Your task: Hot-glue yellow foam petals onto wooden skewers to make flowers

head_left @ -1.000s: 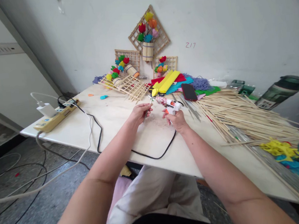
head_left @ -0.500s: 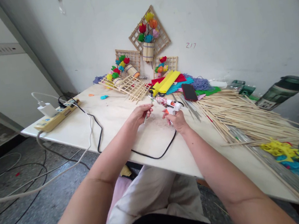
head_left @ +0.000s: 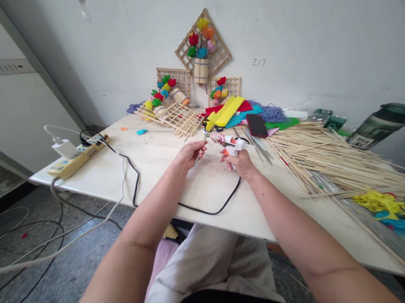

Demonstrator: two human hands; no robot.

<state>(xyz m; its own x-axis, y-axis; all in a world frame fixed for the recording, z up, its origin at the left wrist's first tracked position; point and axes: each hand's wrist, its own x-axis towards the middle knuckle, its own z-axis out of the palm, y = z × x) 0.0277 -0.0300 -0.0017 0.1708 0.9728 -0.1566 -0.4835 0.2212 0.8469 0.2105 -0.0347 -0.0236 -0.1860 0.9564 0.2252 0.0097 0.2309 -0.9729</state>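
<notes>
My left hand [head_left: 191, 154] is closed, its fingertips pinching a thin greyish stem [head_left: 196, 160] that slants up past the fingers. My right hand [head_left: 240, 163] is wrapped round the handle of a white and orange glue gun [head_left: 237, 144]. The gun points left, and its front part carries a red-and-white speckled cover [head_left: 218, 138]. Its nozzle end is close to the top of the stem; whether they touch is too small to tell. A black cord [head_left: 212, 213] runs from beneath my right hand across the table's front edge.
Stick lattices with paper flowers [head_left: 201, 45] stand against the wall. Behind my hands lie coloured paper strips [head_left: 225, 112] and a phone [head_left: 256, 125]. Many wooden sticks [head_left: 325, 153] spread on the right. A power strip [head_left: 76, 159] sits at the left edge, with blue scissors-like handles [head_left: 141, 131] nearer.
The glue gun has shifted slightly to the left, its front nearer the stem. My left hand stays almost in place with the stem.
</notes>
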